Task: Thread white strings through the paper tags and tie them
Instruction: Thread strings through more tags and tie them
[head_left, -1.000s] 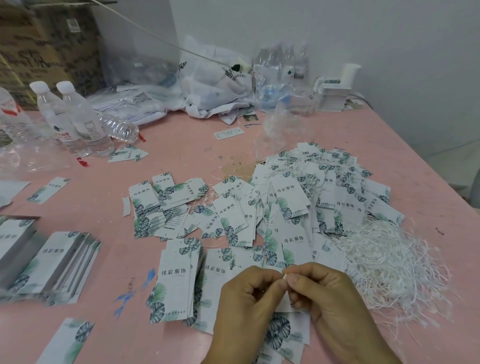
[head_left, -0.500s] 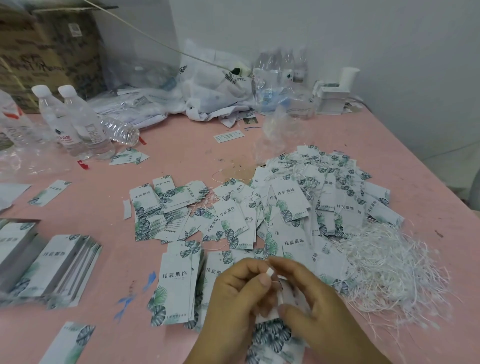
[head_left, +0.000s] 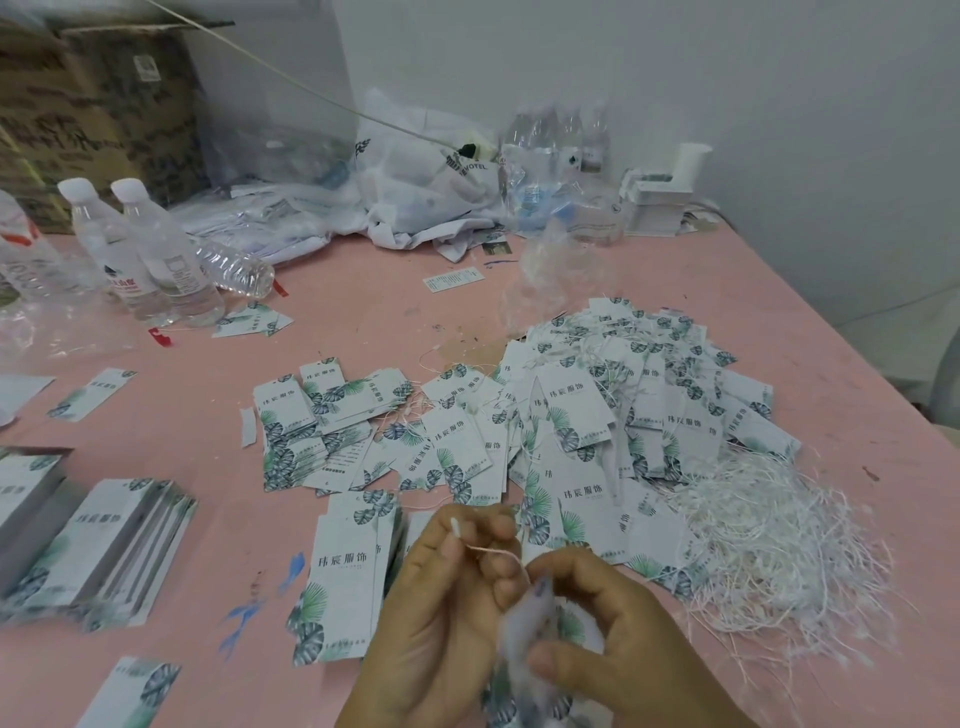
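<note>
1. Your left hand (head_left: 441, 587) is pinching a white string (head_left: 493, 552) between thumb and forefinger, with its small white plastic end (head_left: 455, 526) sticking up above your thumb.
2. The string is running from that pinch across to your right hand (head_left: 613, 639), where it is meeting the top of a paper tag (head_left: 535, 618).
3. Your right hand is gripping that tag, thumb on its near face and fingers (head_left: 582, 566) curled behind it; the tag is blurred, so whether the string is passing through its hole cannot be told.
4. Both hands are working low in the view, just above the pink desk (head_left: 363, 312).
5. Just beyond your hands, a loose spread of leaf-printed tags (head_left: 457, 441) is lying face up on the desk.
6. Further back and to the right, a bigger heap of tags with strings on them (head_left: 639, 384) is piling up.
7. Just right of your right hand, a tangle of loose white strings (head_left: 779, 545) is lying beside that heap and touching its near edge.
8. To your left, a neat stack of tags (head_left: 109, 545) is sitting near the desk's edge.
9. At the far left, two capped water bottles (head_left: 150, 254) are standing upright, with a third bottle (head_left: 234, 267) lying on its side beside them.
10. A cardboard box (head_left: 98, 104) and crumpled plastic bags (head_left: 426, 192) are sitting along the far edge by the wall.
</note>
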